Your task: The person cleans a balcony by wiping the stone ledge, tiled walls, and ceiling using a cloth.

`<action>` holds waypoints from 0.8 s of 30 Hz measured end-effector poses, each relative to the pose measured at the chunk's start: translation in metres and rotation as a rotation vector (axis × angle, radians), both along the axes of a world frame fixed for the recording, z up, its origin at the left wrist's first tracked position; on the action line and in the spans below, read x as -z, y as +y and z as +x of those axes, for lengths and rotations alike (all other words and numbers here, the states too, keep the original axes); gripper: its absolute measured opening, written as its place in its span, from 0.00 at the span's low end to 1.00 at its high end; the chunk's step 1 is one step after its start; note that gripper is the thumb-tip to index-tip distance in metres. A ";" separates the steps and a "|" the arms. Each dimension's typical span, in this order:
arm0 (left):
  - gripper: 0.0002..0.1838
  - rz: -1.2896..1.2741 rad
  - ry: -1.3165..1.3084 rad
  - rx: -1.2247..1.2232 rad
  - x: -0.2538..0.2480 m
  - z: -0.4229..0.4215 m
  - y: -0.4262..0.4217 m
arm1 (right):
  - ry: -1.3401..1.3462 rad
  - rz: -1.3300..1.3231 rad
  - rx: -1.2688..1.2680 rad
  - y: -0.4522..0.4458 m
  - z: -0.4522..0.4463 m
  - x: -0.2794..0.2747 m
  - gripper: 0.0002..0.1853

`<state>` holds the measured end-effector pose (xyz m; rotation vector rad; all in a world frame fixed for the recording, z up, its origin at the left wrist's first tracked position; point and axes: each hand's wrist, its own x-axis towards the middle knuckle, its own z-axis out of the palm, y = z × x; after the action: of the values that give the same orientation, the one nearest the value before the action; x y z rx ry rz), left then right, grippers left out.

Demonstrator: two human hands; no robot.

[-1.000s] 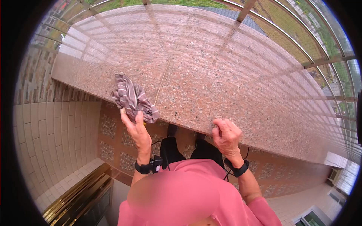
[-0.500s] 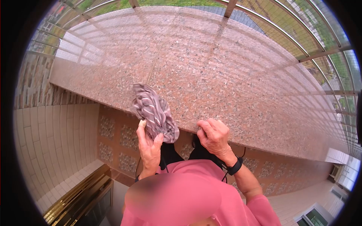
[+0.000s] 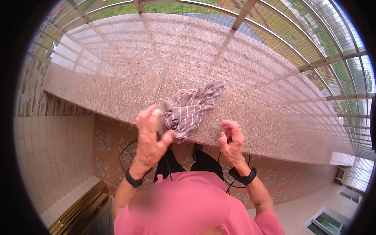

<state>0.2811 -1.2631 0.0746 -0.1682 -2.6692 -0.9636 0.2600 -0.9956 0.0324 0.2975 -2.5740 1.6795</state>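
Observation:
A crumpled mauve-grey striped garment (image 3: 192, 107) with white stripes lies on the granite ledge, its lower end at the front edge. A dark mark, perhaps print, shows near that end. Just left of the garment is my left hand (image 3: 149, 135), slightly blurred, thumb spread from the fingers; whether it touches the fabric I cannot tell. A pale wrap or cap covers one of its fingertips. My right hand (image 3: 232, 143) is at the ledge's front edge, to the right of the garment and apart from it. Its fingers are loosely bent, with nothing visible between them.
The speckled pink granite ledge (image 3: 270, 113) spans the view in front of me. Metal railings (image 3: 282, 37) with mesh run along its far side. A tiled wall (image 3: 51, 145) stands at the left. Black cables (image 3: 124, 150) hang near my wrists.
The garment has gone from my left hand onto the ledge, farther right and more spread out. My left hand has opened beside it. My right hand has shifted slightly right and loosened.

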 end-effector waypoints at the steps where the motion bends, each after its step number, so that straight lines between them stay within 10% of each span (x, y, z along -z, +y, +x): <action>1: 0.30 0.007 0.005 0.006 0.002 -0.004 -0.016 | -0.108 -0.064 0.029 -0.003 -0.001 -0.006 0.22; 8: 0.22 -0.212 0.084 -0.177 0.035 -0.044 -0.137 | 0.138 0.480 -0.313 -0.071 -0.027 -0.058 0.51; 24: 0.24 -0.279 0.032 -0.230 0.068 -0.055 -0.158 | 0.205 0.902 -0.446 -0.184 -0.158 -0.027 0.47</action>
<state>0.2261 -1.4211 0.0062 0.0636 -2.7070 -0.5142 0.1016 -1.1799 0.0591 1.0614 -3.0466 0.3584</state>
